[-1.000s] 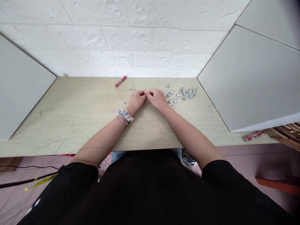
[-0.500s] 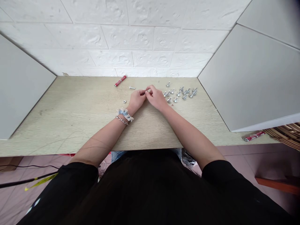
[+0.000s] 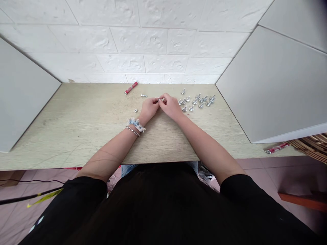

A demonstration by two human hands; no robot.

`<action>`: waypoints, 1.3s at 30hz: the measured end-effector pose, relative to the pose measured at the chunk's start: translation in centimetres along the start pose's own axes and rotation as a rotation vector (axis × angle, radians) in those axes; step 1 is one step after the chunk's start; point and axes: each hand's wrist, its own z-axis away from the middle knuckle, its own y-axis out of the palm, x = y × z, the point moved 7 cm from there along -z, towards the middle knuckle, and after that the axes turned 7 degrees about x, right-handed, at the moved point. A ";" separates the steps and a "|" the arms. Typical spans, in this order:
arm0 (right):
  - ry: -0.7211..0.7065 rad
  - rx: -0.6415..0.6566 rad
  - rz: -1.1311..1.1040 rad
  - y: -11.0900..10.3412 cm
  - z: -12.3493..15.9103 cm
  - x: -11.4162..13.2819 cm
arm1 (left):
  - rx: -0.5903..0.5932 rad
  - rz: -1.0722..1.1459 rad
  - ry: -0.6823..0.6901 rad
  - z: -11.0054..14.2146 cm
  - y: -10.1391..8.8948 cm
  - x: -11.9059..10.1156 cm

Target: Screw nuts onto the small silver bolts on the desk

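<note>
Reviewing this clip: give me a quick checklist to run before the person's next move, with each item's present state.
1. Both hands together: ok, the left hand and right hand meet at the fingertips.
2. Part held: ok, a small silver piece shows between the fingertips.
3. Kind of part: cannot tell, fingers hide most of it.
4. Silver bolts apart from the right hand: ok.
5. Loose bolt and small nut apart from the left hand: ok.
6. Scrunchie and chain bracelet clear of the parts: ok.

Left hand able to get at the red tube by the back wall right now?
Likely yes: the left hand is close to the red tube, with only a loose bolt lying near the way.
</note>
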 end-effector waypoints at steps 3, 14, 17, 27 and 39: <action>0.021 0.001 -0.013 -0.1 -0.1 -0.3 | 0.005 -0.023 0.002 0.0 0.1 -0.1; 0.008 -0.003 0.046 0.0 0.2 0.3 | 0.007 -0.040 0.002 0.0 0.0 -0.3; 0.008 -0.015 0.019 0.0 0.2 0.3 | 0.003 -0.049 -0.006 0.1 0.0 -0.3; -0.006 0.011 0.002 0.2 0.1 0.1 | 0.006 -0.041 -0.007 0.1 0.1 -0.3; 0.002 0.012 -0.009 0.1 0.2 0.1 | 0.003 -0.032 -0.019 0.1 0.1 -0.2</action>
